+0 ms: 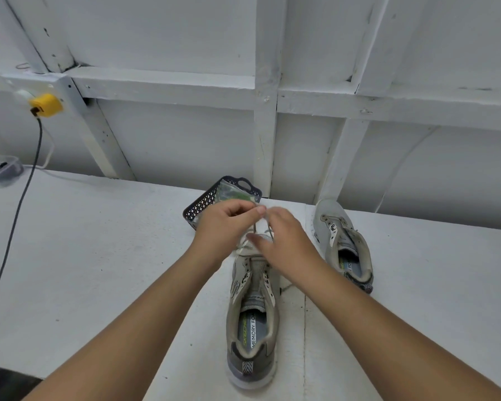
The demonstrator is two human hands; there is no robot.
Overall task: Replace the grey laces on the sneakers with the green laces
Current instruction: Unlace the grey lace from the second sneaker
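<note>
Across the white, faintly gritty counter (99, 270), the nearer sneaker (253, 322) lies dead centre with its long axis running six to twelve o'clock, heel toward the person and toe away. Its upper is beige and grey mesh and its padded collar gapes open over a printed insole. Both hands meet over its toe end, so the coming pull looks set to run along that axis, up and away from the eyelets. The second sneaker (344, 244) sits at two o'clock from them, well apart, angled, its eyelets apparently bare.

At twelve o'clock, just beyond the hands, a dark perforated plastic basket (211, 198) holds a clear packet with the green laces (235, 195).

Neither is clearly nearer the work. The left hand (224, 227) has fingers curled, thumb and forefinger pinching the thin grey lace (255, 228), which rises taut from the lowest eyelets. The right hand (284, 244) lies with its thumb down against the toe box; its fingertips are turned away, so I cannot tell whether it pinches the other strand.

At ten o'clock a yellow plug (46, 105) trails a black cable (18, 215).
</note>
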